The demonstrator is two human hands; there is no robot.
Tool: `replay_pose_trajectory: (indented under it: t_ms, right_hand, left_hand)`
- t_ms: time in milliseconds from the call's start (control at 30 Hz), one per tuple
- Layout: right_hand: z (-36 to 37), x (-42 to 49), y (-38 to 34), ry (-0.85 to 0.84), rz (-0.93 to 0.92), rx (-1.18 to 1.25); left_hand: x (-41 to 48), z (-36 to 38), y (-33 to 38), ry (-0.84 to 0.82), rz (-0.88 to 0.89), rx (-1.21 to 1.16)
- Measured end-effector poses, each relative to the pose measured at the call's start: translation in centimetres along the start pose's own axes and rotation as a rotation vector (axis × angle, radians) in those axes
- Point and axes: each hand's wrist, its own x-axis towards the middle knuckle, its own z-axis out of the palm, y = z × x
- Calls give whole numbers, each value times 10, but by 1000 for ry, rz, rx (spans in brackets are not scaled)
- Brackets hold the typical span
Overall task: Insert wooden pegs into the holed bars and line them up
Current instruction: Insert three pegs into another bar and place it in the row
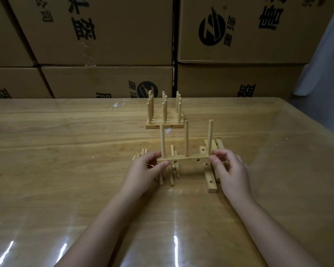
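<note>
A bar [187, 160] with three pegs [186, 139] is pinched at its ends by the left grip [143, 171] and right grip [232, 170].

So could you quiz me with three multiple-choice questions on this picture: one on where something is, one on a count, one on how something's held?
1. Where does the row of finished bars stand?
A. On the table, beyond the held bar
B. On the floor
C. In a drawer

2. How many pegs stand in the held bar?
A. Two
B. Three
C. Five

3. How is the held bar gripped?
A. By one hand only
B. Not at all
C. Left hand and right hand each pinch an end

Answers: 1 A, the row sits farther back on the tabletop; 2 B, three upright pegs show; 3 C, fingers close on both ends.
</note>
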Motion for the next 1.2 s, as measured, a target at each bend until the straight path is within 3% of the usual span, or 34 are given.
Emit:
replay_pose_trajectory:
  t_ms: [267,467,667,1200]
  right_hand:
    - [3,1,-1,-34,-34,-90]
    - [4,-1,-4,-8,-112,-61]
    - [4,2,-1,11,-87,-34]
    - [3,3,-5,10,-55,-22]
  left_hand:
    - [22,-21,9,-2,85,187]
    - [69,-38,4,-29,-13,102]
    - [109,-42,-36,13,-129,257]
    - [162,-12,-56,135,-141,407]
